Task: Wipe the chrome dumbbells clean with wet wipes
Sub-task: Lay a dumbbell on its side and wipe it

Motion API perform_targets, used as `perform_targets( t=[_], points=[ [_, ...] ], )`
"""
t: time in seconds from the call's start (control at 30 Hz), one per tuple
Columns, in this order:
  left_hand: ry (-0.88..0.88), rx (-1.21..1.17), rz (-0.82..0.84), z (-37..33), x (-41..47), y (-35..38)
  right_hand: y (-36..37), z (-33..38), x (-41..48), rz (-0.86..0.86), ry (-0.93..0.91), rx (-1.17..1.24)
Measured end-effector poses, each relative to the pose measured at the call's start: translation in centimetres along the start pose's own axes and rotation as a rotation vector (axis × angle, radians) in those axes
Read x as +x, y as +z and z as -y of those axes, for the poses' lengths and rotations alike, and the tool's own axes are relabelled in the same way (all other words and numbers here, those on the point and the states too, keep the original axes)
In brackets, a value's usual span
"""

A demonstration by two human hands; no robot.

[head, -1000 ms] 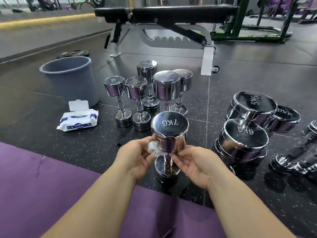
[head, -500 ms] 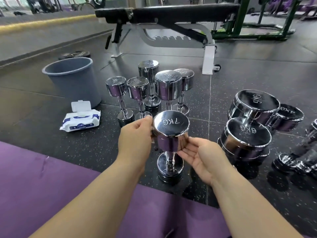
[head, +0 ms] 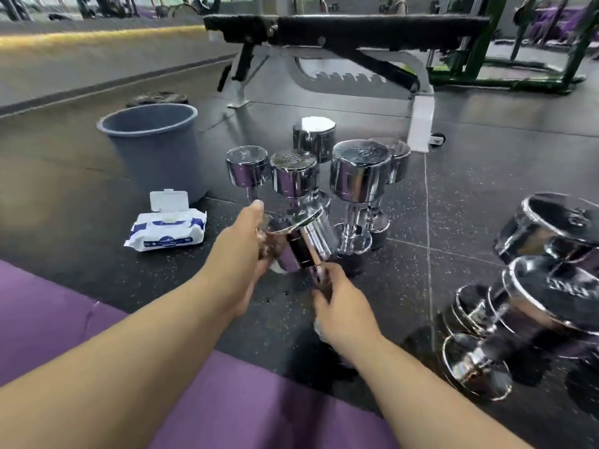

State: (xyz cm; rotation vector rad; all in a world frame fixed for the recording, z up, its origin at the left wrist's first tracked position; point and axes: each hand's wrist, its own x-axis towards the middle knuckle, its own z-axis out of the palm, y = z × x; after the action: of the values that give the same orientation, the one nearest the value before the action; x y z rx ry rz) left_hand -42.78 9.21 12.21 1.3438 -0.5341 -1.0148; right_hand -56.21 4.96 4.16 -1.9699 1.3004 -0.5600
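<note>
Black speckled rubber gym floor (head: 97,280), purple mat (head: 48,312) along the near edge, bench (head: 356,30) at the back; far left, grey bin (head: 155,150) upright; just in front of it, wet wipes pack (head: 167,230), flap open; centre, left hand (head: 241,254) cupped round the upper head of the tilted dumbbell (head: 308,241), thumb on top; right hand (head: 343,306) gripping its handle, lower head hidden; just behind, five upright dumbbells (head: 359,176) clustered; right, larger dumbbells (head: 534,303) grouped, motion-blurred.
</note>
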Motion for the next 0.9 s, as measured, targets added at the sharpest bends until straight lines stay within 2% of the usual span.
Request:
perform_targets(
  t=[0.07, 0.23, 0.33, 0.43, 0.53, 0.6, 0.67, 0.73, 0.77, 0.83, 0.9],
  points=[
    [0.058, 0.02, -0.096, 0.5, 1.2, -1.4, 1.0, 0.8, 1.8, -0.014, 0.019, -0.08],
    [0.19, 0.369, -0.319, 3.6, 3.9, -6.1, 4.1, 2.3, 6.3, 0.123, 0.043, -0.272],
    [0.322, 0.546, -0.33, 5.1, 4.3, -7.8, 6.2, 3.1, 7.8, 0.222, 0.019, -0.436],
    [0.452, 0.782, -0.248, 6.8, 5.2, -9.3, 8.4, 4.2, 7.9, 0.305, -0.053, -0.654],
    [0.607, 1.089, -0.068, 8.2, 6.6, -10.0, 8.9, 4.3, 7.0, 0.351, -0.173, -0.791],
    [0.696, 1.41, 0.115, 8.9, 7.6, -9.9, 7.6, 3.4, 6.0, 0.318, -0.3, -0.936],
    [0.802, 1.675, 0.275, 9.8, 8.5, -9.7, 6.0, 1.9, 5.1, 0.22, -0.308, -0.931],
    [0.798, 1.709, 0.349, 10.6, 8.3, -8.8, 4.6, 0.7, 3.9, 0.136, -0.202, -0.713],
    [0.726, 1.655, 0.363, 10.9, 7.8, -8.2, 4.5, 0.4, 3.6, 0.078, -0.174, -0.637],
    [0.602, 1.527, 0.414, 11.5, 6.9, -6.7, 4.3, -0.2, 3.5, -0.018, -0.136, -0.597],
    [0.605, 1.42, 0.49, 11.8, 6.1, -5.7, 4.4, -0.7, 3.7, -0.045, -0.08, -0.55]
  ],
)
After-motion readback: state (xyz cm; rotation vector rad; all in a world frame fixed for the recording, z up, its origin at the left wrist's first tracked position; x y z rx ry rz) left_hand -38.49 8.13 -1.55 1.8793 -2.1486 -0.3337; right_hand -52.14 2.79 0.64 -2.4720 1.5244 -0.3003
